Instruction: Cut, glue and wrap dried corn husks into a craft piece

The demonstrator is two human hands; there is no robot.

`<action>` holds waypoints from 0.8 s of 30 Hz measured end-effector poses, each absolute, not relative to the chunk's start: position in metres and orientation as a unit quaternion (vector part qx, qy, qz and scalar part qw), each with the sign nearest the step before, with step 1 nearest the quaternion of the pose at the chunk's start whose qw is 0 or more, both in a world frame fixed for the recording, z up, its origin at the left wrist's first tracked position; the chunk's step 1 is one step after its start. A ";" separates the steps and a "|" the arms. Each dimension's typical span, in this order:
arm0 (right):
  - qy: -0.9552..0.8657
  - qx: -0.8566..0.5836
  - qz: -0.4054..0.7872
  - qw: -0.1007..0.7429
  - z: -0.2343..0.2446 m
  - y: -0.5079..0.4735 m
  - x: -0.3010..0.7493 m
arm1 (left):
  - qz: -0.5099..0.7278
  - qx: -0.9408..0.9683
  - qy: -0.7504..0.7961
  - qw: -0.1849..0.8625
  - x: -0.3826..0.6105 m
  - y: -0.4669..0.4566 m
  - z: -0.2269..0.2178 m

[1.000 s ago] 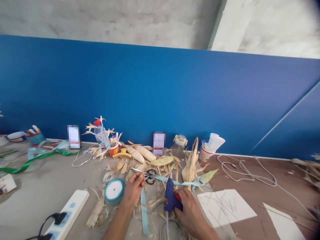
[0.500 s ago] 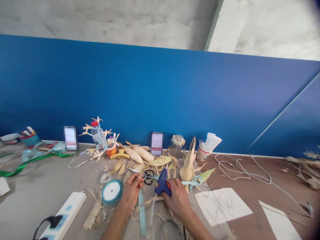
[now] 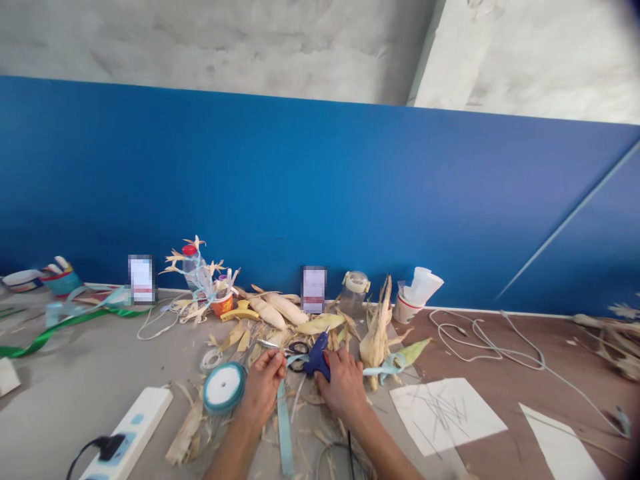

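My right hand (image 3: 345, 387) is wrapped round the handle of a blue hot glue gun (image 3: 316, 357), whose nozzle points up and away. A pale glue stick (image 3: 299, 395) trails from its back. To the left, my left hand (image 3: 266, 380) is closed in a pinch on a light blue ribbon (image 3: 284, 427); one length hangs down to the table and another runs towards the glue gun. What lies at the pinching fingertips is too small to make out. Black-handled scissors (image 3: 299, 348) lie just behind, partly covered by the glue gun. Beside my left wrist is a ribbon spool (image 3: 223, 387).
Dried corn husks (image 3: 280, 310) are heaped at the back, near a phone (image 3: 314, 290), a jar (image 3: 355, 290) and a paper cup (image 3: 407, 308). A power strip (image 3: 133, 427) lies front left. White paper (image 3: 447, 413) with thin wires and a white cable (image 3: 490, 347) are right.
My right hand has brought the glue gun a little left, closer to my left hand. My left hand stays nearly in place, still pinching the ribbon.
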State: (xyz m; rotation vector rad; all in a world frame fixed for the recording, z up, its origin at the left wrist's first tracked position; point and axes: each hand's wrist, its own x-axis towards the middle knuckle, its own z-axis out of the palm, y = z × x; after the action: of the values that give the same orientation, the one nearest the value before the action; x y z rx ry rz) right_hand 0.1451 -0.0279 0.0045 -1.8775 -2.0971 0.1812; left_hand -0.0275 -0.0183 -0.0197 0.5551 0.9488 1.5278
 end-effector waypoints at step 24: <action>-0.626 -0.495 0.392 0.459 0.020 -0.020 0.105 | 0.646 0.273 0.396 0.593 -0.023 -0.024 -0.009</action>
State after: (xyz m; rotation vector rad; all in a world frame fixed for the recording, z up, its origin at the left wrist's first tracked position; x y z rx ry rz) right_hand 0.1048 -0.0205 0.0200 -1.2184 -1.5406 0.9644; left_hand -0.0230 -0.0243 -0.0093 0.6341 0.9196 1.5016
